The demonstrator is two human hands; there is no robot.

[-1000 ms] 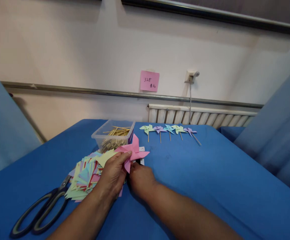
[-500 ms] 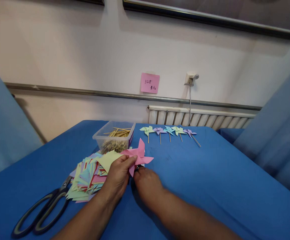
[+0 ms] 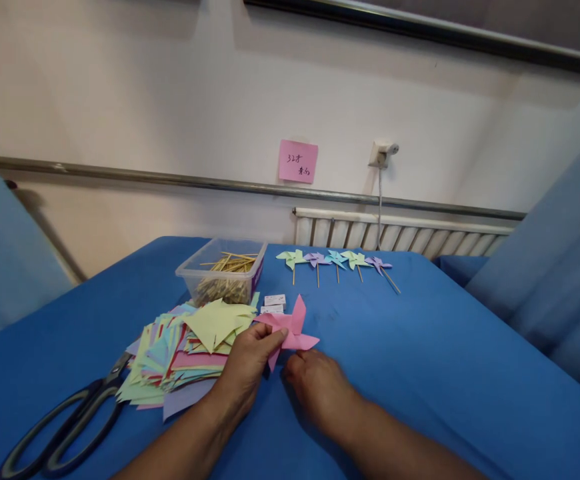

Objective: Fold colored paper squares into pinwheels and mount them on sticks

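Between the thumb and fingers of my left hand (image 3: 250, 360) is a pink paper pinwheel (image 3: 295, 339), its blades folded in and their points spread outward. No stick shows on it. Just to the right and below, my right hand (image 3: 323, 387) rests low over the blue cloth with its fingers curled. Whatever those fingers hold, if anything, is hidden. Beside my left hand lies a pile of cut coloured paper (image 3: 170, 363), with pale yellow sheets (image 3: 220, 325) on top. Two small white boxes (image 3: 275, 301) lie just behind the pinwheel.
A clear plastic tub (image 3: 185, 270) of thin wooden sticks (image 3: 227, 280) stands behind the paper pile. Large scissors (image 3: 87, 400) lie at the left. Along the far edge sit several pinwheels on sticks (image 3: 337, 259). A blue cloth (image 3: 420, 373) covers the table; a radiator (image 3: 340, 230) is behind.
The pink pinwheel and my left hand have come right and nearer, uncovering the white boxes and yellow sheets. My right hand has moved away from the pinwheel, down and right.
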